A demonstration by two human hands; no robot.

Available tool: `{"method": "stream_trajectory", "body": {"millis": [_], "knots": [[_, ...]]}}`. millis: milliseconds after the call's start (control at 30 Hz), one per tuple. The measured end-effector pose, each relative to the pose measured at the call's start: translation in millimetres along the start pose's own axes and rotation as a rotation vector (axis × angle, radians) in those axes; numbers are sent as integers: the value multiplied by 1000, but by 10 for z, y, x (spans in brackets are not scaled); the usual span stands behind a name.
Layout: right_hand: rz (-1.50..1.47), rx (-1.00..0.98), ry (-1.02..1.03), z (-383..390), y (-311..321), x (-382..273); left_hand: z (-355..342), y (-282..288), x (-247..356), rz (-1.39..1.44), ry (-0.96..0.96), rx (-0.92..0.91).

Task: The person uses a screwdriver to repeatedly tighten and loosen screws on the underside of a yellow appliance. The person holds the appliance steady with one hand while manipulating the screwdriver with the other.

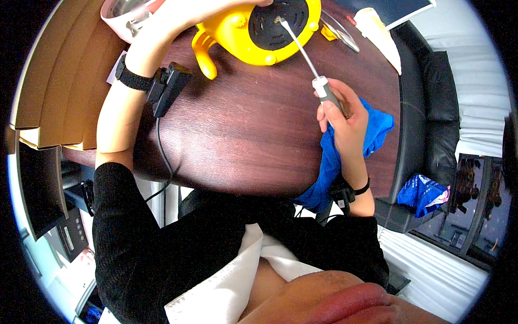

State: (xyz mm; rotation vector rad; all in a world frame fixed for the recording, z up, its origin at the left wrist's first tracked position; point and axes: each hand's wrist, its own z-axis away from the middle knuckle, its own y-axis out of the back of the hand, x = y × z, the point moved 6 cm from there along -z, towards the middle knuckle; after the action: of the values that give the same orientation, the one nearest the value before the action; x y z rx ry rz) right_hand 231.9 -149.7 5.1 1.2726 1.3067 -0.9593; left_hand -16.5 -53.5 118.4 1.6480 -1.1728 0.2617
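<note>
Near the top centre of the frame, a yellow appliance (229,46) is lying with its feet and dark vented plate (263,36) facing the camera, the picture's upper edge cutting part of it off. Right of centre, the right hand (348,113) is gripping the handle of a screwdriver (300,49), whose shaft is slanting up and leftward, its tip meeting or nearly meeting the plate's middle; whether it is seating properly, I cannot tell. The left hand (229,4) is reaching to the appliance's upper side, mostly beyond the frame, so whether it is gripping or merely resting is not showing. Slipping is looking like the main danger: if the slanting shaft is sitting out of line, the tip could be riding out, scarring the fixing or scraping across the vents. The rounded body could also be rocking or turning under pressure if the left hand is bracing it weakly. At left, a black cable (158,139) is hanging from the left wrist's black device (171,89) over the table edge, where it could be snagging and tugging that arm.
</note>
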Motion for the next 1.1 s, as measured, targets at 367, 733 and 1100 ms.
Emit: {"method": "stream_trajectory", "body": {"millis": [367,733,1100], "knots": [[10,-73,-93,13,-2,-167,-1,-32,70,12,31,-31],[-75,-120,-492,77,103,-532,98,-179,165,-315,-61,82],[-16,-176,-439,83,111,-509,130,-237,179,-369,-60,98]]}}
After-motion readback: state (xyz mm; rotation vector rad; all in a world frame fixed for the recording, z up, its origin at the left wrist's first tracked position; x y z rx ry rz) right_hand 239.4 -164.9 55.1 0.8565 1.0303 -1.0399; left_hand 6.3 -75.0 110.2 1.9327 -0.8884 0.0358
